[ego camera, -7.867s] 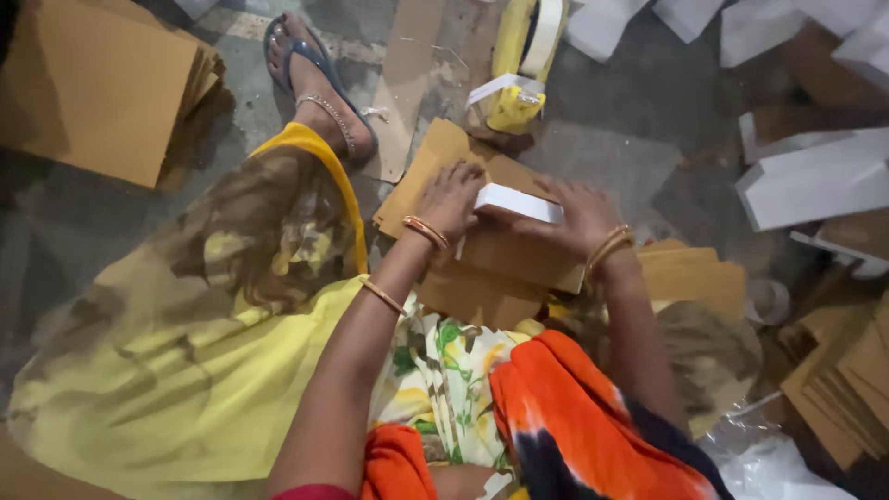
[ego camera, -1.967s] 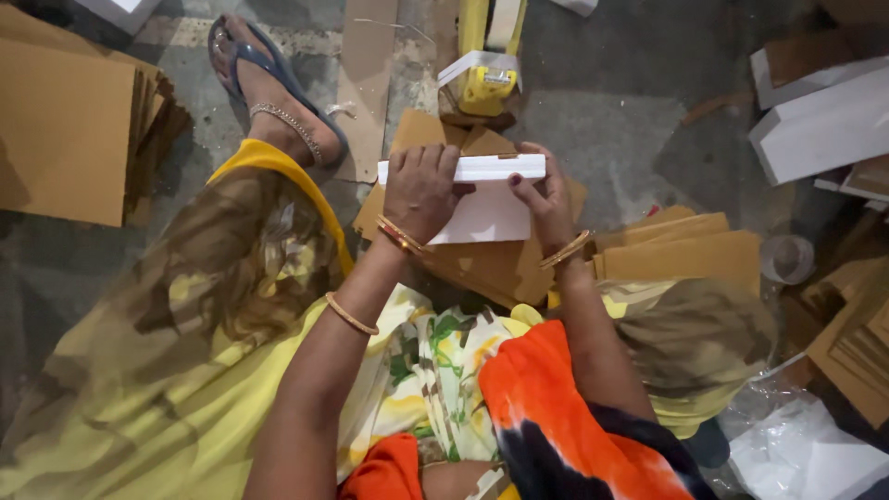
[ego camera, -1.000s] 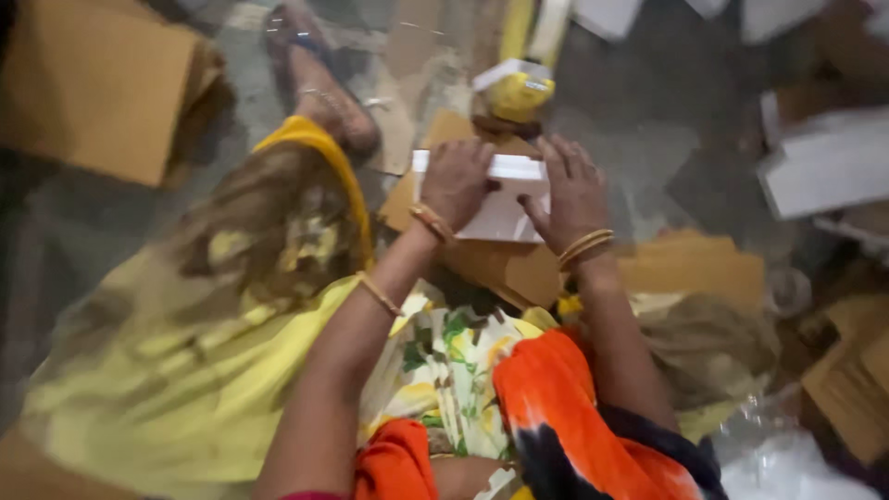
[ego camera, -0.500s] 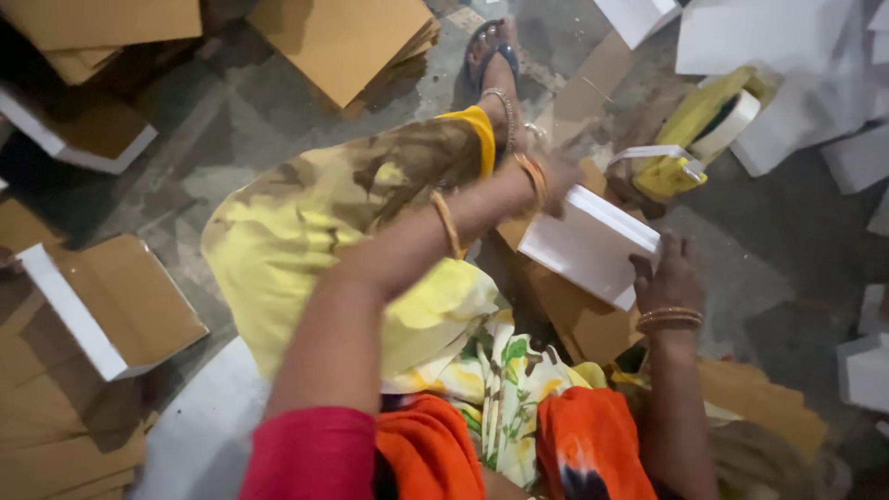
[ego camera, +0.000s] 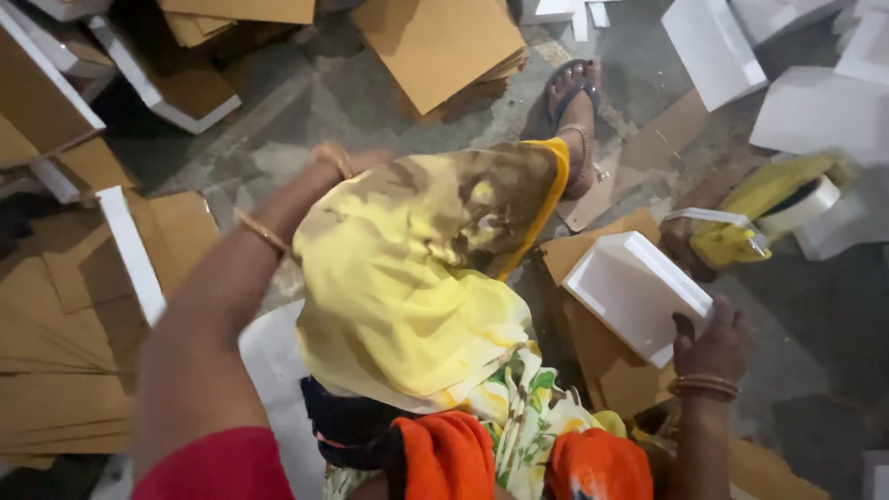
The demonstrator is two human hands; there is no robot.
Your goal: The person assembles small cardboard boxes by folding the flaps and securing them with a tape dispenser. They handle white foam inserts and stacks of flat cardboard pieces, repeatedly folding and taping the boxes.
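Note:
My right hand (ego camera: 711, 341) grips the near corner of a shallow white box (ego camera: 634, 292) and holds it tilted above brown cardboard pieces (ego camera: 602, 356) by my lap. My left arm stretches up and to the left across my yellow-clad knee (ego camera: 417, 268). My left hand (ego camera: 344, 160) is blurred and partly hidden behind that knee, just above the grey floor; whether it holds anything does not show. Bangles sit on both wrists.
Flat brown cardboard sheets (ego camera: 56, 370) pile up at the left, with a white-edged box part (ego camera: 134, 255) on them. Another brown stack (ego camera: 435, 42) lies at the top. White boxes (ego camera: 815, 106) sit at the top right, beside a yellow tape holder (ego camera: 759, 199). My sandalled foot (ego camera: 579, 120) rests ahead.
The view has swung left. My left hand has let go of the white box and reached out left over my knee. My right hand now holds the box alone.

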